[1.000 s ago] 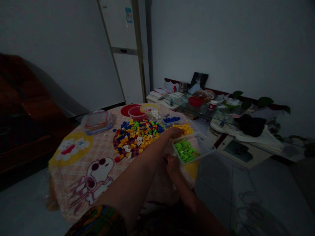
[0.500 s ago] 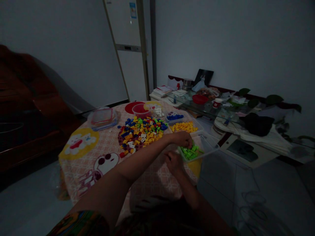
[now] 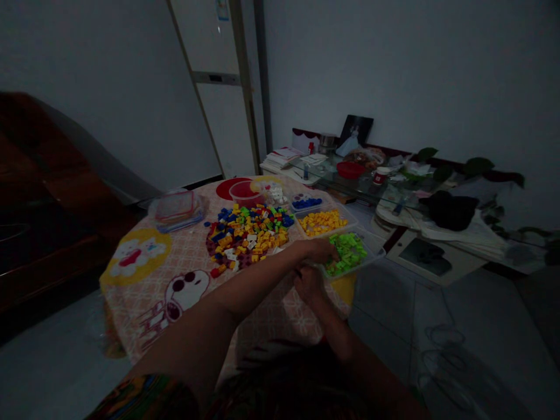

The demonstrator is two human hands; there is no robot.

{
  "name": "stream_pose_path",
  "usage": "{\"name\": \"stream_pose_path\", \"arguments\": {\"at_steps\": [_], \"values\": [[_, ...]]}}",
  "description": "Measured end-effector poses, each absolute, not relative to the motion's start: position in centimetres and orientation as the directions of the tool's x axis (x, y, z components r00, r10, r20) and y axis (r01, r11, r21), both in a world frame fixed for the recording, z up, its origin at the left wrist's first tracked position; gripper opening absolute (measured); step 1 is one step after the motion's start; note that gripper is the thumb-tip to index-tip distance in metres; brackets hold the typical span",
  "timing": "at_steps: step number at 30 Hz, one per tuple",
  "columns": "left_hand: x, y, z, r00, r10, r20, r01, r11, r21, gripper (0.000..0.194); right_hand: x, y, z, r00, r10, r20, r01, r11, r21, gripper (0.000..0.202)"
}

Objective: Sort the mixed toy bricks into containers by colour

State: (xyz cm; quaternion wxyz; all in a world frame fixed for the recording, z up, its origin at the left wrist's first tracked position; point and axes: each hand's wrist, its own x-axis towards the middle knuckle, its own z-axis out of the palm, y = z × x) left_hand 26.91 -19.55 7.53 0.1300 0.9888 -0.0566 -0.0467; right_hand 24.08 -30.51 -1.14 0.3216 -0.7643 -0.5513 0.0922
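Note:
My left arm reaches across the table, and my left hand is at the left side of a clear plastic box of green toy bricks. Its fingers point down over the bricks and look loosely open, though the tips are dim. Just below it is my right hand, its fingers curled closed by the box's near-left corner. Whatever they may grip is too dark to make out. Left of the hands, a heap of mixed toy bricks lies on a dark red studded base.
Behind the green bricks are a box of yellow bricks and one of blue bricks. White bricks, a clear round tub and stacked clear containers stand farther back. A cluttered glass-topped side table is beyond.
The green bricks have spread over more of their box. My left hand has shifted slightly left, and my right hand has come closer beneath it. The whole view has shifted a little.

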Motion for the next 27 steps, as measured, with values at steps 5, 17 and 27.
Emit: {"name": "stream_pose_path", "arguments": {"at_steps": [5, 17, 27], "values": [[25.7, -19.4, 7.9, 0.974, -0.165, -0.157, -0.113, -0.947, 0.3, 0.046, 24.2, -30.5, -1.4, 0.362, 0.894, 0.263, 0.775, -0.132, -0.618, 0.031], [17.2, -12.4, 7.4, 0.796, 0.527, 0.298, 0.256, -0.74, 0.622, 0.033, 25.0, -30.5, -2.3, 0.333, 0.874, 0.355, 0.731, -0.002, -0.682, 0.02], [11.4, -10.5, 3.2, 0.453, 0.862, 0.227, 0.616, -0.487, 0.619, 0.022, 25.6, -29.6, -1.2, 0.298, 0.9, 0.319, 0.787, -0.043, -0.616, 0.018]]}}
